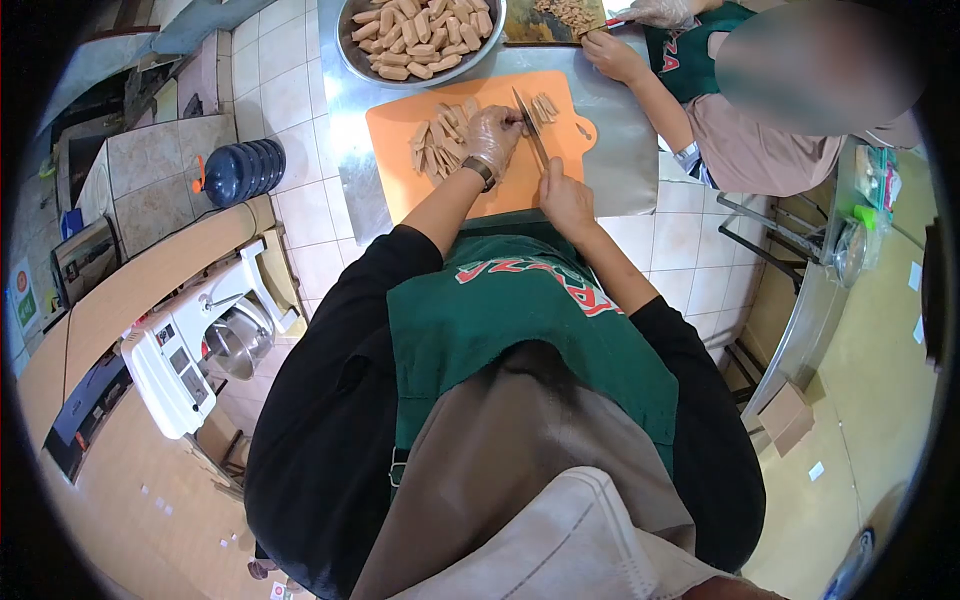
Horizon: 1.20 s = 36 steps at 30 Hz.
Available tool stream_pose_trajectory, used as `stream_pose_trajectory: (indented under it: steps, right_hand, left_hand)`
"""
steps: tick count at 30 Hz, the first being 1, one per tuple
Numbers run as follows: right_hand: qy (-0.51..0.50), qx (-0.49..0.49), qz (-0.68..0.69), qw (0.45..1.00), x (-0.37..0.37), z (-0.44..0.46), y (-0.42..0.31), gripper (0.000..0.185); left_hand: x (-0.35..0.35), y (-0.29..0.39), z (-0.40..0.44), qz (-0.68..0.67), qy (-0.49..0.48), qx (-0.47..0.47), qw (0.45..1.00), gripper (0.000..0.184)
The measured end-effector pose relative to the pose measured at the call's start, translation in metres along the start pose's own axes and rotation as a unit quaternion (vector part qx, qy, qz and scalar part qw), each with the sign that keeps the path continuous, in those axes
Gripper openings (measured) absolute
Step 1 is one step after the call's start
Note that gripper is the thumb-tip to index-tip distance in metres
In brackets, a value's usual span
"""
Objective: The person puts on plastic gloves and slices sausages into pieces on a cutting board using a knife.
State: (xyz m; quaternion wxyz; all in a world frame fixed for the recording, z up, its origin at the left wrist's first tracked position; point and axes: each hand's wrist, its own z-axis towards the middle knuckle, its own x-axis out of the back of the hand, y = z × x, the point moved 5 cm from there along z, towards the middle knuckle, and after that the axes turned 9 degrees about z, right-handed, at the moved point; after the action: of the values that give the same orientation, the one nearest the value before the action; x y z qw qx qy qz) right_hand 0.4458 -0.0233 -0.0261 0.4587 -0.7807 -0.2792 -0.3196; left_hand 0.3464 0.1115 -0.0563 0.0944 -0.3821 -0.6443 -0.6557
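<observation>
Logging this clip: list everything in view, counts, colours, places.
Flat cutting board: one, orange, on metal table
Long metal knife: one, silver, over board
Thin food strips: many, tan, on board
Round metal bowl: one, silver, on table
Stubby food pieces: many, tan, in bowl
Chopped food: one pile, tan, beside bowl
Ribbed plastic bottle: one, blue, left
Stand mixer: one, white, lower left
Another person: one, green apron, upper right
Left hand: one, clear glove, beside blade
Right hand: one, black sleeve, on knife
</observation>
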Motion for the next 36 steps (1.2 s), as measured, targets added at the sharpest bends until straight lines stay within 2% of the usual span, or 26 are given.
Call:
stream_pose_trajectory:
  steps: [2, 4, 14, 16, 19, 22, 28, 32, 36]
  right_hand:
    - [0.0, 0.0, 0.002, 1.0, -0.001, 0.0, -0.002, 0.02]
    - [0.005, -0.005, 0.005, 1.0, -0.001, -0.002, -0.003, 0.018]
    - [0.017, 0.019, -0.03, 0.999, -0.01, 0.015, -0.002, 0.02]
    - [0.022, 0.025, -0.038, 0.999, -0.016, 0.026, -0.004, 0.02]
    - [0.019, 0.003, -0.053, 0.998, -0.019, 0.019, 0.002, 0.02]
    - [-0.017, -0.024, -0.019, 0.999, -0.015, -0.002, 0.009, 0.019]
    - [0.017, -0.036, 0.014, 0.999, -0.004, -0.001, 0.006, 0.021]
    - [0.014, -0.009, 0.016, 1.0, -0.007, -0.001, -0.001, 0.021]
    - [0.029, 0.002, 0.012, 1.0, -0.008, -0.001, -0.005, 0.021]
  left_hand:
    - [0.001, -0.004, 0.0, -0.011, 0.015, 0.0, 1.0, 0.015]
    - [0.002, 0.001, 0.0, 0.044, 0.001, -0.013, 0.999, 0.016]
    - [0.003, 0.0, 0.001, 0.012, 0.002, 0.002, 1.0, 0.016]
    - [0.003, 0.001, 0.002, 0.047, -0.005, -0.002, 0.999, 0.016]
    - [0.004, 0.002, 0.002, 0.029, -0.015, -0.001, 0.999, 0.015]
    - [0.007, 0.003, 0.002, 0.032, 0.003, -0.017, 0.999, 0.015]
    - [0.004, -0.001, 0.003, -0.014, -0.015, 0.008, 1.0, 0.013]
    - [0.005, -0.001, 0.003, 0.017, -0.007, -0.016, 1.0, 0.012]
    - [0.004, -0.003, 0.004, 0.018, -0.011, 0.004, 1.0, 0.012]
